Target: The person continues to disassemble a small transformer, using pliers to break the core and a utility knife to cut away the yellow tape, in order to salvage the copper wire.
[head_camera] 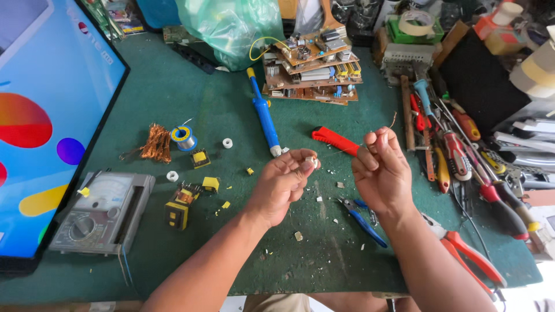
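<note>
Both my hands hover over the green work mat (pixel 173 92). My left hand (pixel 281 184) pinches a small pale bobbin-like part (pixel 310 161) between thumb and fingertips. My right hand (pixel 381 170) is closed on a thin copper wire (pixel 393 119) that runs from the part up past its fingers. Below the hands lie blue-handled pliers (pixel 361 216) and small white crumbs.
A flat screen (pixel 52 115) showing colours lies at left, an analog multimeter (pixel 104 211) beside it. Copper wire tangle (pixel 156 143), solder spool (pixel 184 137), yellow transformer parts (pixel 178 211), blue soldering tool (pixel 265 115), red cutter (pixel 334 140), stacked circuit boards (pixel 315 66), screwdrivers and pliers (pixel 462 156) at right.
</note>
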